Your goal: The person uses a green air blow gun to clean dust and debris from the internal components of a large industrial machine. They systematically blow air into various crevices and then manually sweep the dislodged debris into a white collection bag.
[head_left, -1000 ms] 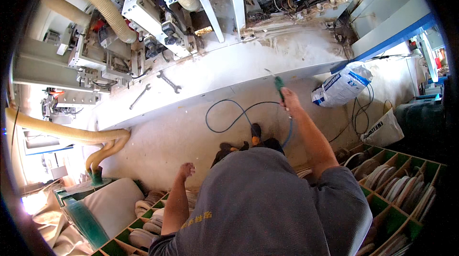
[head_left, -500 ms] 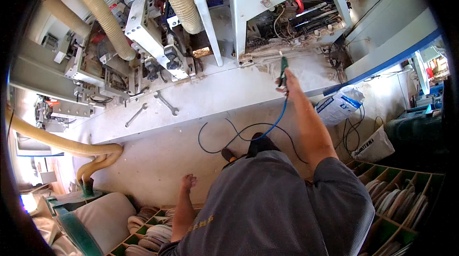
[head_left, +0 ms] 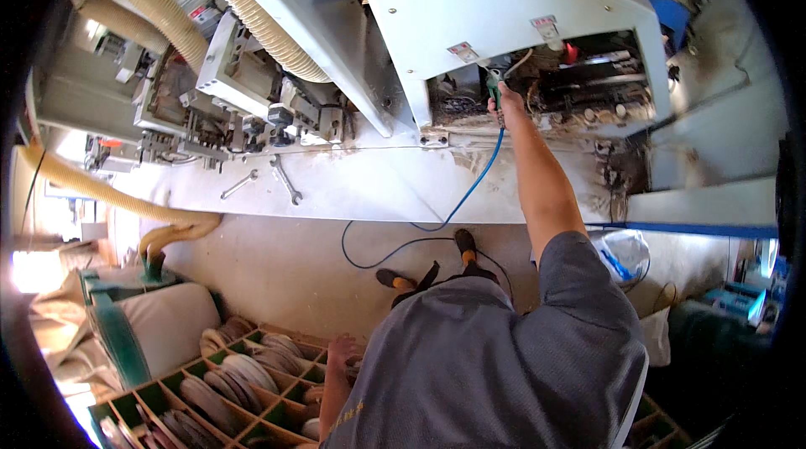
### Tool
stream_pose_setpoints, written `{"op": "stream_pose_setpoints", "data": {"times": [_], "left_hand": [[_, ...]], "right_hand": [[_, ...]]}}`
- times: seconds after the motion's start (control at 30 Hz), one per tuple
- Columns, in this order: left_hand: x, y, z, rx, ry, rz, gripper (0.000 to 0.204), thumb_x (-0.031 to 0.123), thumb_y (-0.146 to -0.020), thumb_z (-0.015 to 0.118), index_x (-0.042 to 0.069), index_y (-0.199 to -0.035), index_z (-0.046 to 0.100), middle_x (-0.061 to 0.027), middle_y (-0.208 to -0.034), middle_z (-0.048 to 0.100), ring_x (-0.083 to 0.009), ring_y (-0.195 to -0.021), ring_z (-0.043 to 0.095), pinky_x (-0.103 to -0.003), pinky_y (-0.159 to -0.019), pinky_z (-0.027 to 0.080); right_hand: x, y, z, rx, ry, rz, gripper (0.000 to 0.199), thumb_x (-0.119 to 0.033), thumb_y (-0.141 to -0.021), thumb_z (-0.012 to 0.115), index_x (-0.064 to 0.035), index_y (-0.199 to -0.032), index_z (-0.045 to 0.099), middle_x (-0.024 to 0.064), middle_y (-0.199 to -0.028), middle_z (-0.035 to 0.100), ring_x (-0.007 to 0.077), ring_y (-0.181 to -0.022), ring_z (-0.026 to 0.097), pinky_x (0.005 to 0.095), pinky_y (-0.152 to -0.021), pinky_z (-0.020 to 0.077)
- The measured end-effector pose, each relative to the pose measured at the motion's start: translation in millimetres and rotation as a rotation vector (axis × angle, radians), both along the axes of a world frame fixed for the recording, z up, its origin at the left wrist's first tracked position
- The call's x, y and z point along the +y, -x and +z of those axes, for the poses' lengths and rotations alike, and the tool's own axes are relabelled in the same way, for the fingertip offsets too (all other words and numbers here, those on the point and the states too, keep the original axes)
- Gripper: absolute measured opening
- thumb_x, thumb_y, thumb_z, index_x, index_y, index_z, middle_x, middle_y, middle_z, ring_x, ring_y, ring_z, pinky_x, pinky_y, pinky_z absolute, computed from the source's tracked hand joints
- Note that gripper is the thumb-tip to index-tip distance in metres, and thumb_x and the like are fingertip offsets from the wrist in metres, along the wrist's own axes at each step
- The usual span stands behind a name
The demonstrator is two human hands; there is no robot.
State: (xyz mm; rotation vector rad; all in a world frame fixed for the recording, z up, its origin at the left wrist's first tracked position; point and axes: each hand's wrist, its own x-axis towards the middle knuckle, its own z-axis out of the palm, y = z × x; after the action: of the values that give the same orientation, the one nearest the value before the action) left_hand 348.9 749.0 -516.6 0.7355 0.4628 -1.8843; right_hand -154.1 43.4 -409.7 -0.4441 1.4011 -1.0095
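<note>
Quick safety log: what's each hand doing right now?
Left hand: looks loosely open, nothing seen in it.
Right hand: closed around the green tool.

At upper centre of the frame we see the person's bare right hand [head_left: 506, 102] gripping a green handheld tool [head_left: 494, 90] at a white metal machine housing's [head_left: 470, 8] dark opening, a thin blue hose [head_left: 480, 176] trailing below. Two steel wrenches [head_left: 286, 180] lie left of centre; lower down, we see the left hand [head_left: 341, 350] near a compartmented wooden rack [head_left: 270, 401].

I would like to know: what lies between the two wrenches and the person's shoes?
In the head view, part of the white ledge, then floor with a loop of blue hose.
</note>
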Motion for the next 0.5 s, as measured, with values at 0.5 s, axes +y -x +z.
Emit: {"op": "stream_pose_setpoints", "data": {"times": [0.5], "left_hand": [[-2,144,65,-1.1,-0.344,-0.548,0.024,0.022,-0.093,0.041,0.007,-0.106,0.056,-0.009,-0.097,0.065,-0.0212,-0.077,0.063,-0.034,-0.064,0.051]], "right_hand": [[54,37,-63,0.441,0.034,0.389,0.045,-0.048,-0.092,0.049,-0.0063,-0.077,0.057,0.0039,-0.058,0.056,0.0137,-0.041,0.05,0.0297,-0.036,0.0376]]}}
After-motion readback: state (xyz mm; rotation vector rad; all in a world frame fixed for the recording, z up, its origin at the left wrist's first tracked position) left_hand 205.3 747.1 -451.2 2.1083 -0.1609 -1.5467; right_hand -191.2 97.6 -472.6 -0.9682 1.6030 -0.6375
